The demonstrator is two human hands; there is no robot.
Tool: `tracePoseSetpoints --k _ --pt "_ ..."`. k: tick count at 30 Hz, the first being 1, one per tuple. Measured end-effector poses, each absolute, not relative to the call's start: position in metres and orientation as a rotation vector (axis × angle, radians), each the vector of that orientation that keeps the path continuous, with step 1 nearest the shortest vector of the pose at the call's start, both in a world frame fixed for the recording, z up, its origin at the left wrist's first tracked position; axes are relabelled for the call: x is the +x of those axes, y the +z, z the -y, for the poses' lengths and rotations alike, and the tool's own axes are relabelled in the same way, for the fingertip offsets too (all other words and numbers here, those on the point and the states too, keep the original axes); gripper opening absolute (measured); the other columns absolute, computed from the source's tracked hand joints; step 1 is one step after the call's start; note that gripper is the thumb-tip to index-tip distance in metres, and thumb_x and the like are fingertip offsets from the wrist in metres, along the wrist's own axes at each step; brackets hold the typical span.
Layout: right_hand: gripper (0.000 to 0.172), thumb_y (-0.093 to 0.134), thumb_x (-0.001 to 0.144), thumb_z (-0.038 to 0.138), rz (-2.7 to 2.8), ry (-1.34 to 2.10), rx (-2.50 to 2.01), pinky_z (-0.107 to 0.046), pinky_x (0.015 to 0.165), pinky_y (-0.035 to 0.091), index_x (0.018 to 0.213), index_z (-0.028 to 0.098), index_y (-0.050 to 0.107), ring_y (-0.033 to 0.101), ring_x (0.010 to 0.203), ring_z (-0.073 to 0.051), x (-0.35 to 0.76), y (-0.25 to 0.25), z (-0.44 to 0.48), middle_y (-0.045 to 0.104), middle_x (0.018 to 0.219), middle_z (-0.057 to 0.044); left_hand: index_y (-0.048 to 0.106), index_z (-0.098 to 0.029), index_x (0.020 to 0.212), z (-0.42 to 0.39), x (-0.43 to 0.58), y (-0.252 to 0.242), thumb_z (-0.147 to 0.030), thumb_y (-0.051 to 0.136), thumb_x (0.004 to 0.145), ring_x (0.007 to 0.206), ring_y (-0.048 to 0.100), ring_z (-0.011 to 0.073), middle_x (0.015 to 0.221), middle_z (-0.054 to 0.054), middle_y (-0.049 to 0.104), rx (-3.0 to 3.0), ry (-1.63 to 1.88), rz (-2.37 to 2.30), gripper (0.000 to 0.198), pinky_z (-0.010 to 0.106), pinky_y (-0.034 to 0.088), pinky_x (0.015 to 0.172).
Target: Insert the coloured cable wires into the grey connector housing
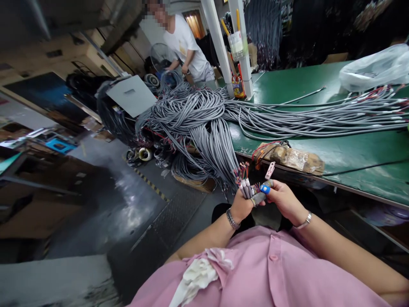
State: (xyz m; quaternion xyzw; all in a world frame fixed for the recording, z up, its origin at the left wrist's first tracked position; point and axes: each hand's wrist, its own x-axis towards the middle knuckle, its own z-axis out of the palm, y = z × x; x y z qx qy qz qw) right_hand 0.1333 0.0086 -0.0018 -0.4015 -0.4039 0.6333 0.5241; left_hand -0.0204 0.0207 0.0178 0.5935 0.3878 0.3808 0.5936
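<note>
My left hand [243, 206] is closed around several grey cable ends [246, 190], whose thin coloured wires fan out at the top. Grey wrapping covers its thumb. Close beside it, my right hand [281, 195] pinches at the coloured wires of one cable end, with a blue band [265, 189] on a wrapped finger or thumb. What exactly lies between the right fingertips is too small to tell. A pink clip-like piece [270, 170] shows just above the right hand. Behind the hands, a thick bundle of grey cables [214, 145] hangs over the table edge.
The green table [338, 149] carries long grey cables, a taped wooden block [297, 158] and a plastic bag [377, 68]. White posts [220, 42] hold tool holders. A person in a white shirt [185, 40] stands beyond the cable pile, near a fan [159, 56].
</note>
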Motion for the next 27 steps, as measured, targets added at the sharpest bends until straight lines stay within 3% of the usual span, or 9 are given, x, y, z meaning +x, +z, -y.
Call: tracePoseSetpoints --k 6,12,18,27 --pt "0.024 0.075 0.075 0.039 0.884 1.443 -0.969 -0.026 0.053 0.033 0.073 0.019 0.061 0.045 0.053 -0.010 0.132 -0.007 -0.007 0.059 0.060 0.003 0.069 -0.012 0.065 -0.024 -0.020 -0.003 -0.043 0.071 0.077 0.055 0.060 0.0134 0.059 0.005 0.066 1.217 1.065 -0.997 0.033 0.025 0.046 0.056" --pt "0.022 0.073 0.078 0.035 0.858 1.419 -0.985 -0.026 0.056 0.034 0.070 0.019 0.060 0.044 0.056 -0.010 0.133 -0.010 -0.004 0.054 0.060 0.004 0.069 -0.012 0.064 -0.027 -0.016 -0.009 -0.041 0.073 0.075 0.052 0.060 0.0134 0.056 0.005 0.065 1.131 1.135 -0.997 0.032 0.025 0.044 0.053" --pt "0.018 0.067 0.083 0.036 0.932 1.615 -0.936 -0.027 0.056 0.033 0.086 0.019 0.064 0.053 0.058 -0.014 0.132 -0.002 -0.010 0.063 0.062 -0.001 0.070 -0.012 0.070 -0.027 -0.020 -0.009 -0.040 0.075 0.073 0.052 0.059 0.0134 0.058 0.004 0.066 1.138 1.064 -0.926 0.030 0.026 0.045 0.054" --pt "0.016 0.069 0.081 0.033 0.868 1.523 -0.944 -0.027 0.056 0.035 0.078 0.019 0.061 0.056 0.056 -0.013 0.128 -0.007 -0.010 0.064 0.061 0.000 0.069 -0.011 0.065 -0.028 -0.022 -0.010 -0.039 0.075 0.074 0.053 0.060 0.0138 0.058 0.005 0.067 1.181 1.038 -0.935 0.030 0.026 0.046 0.056"
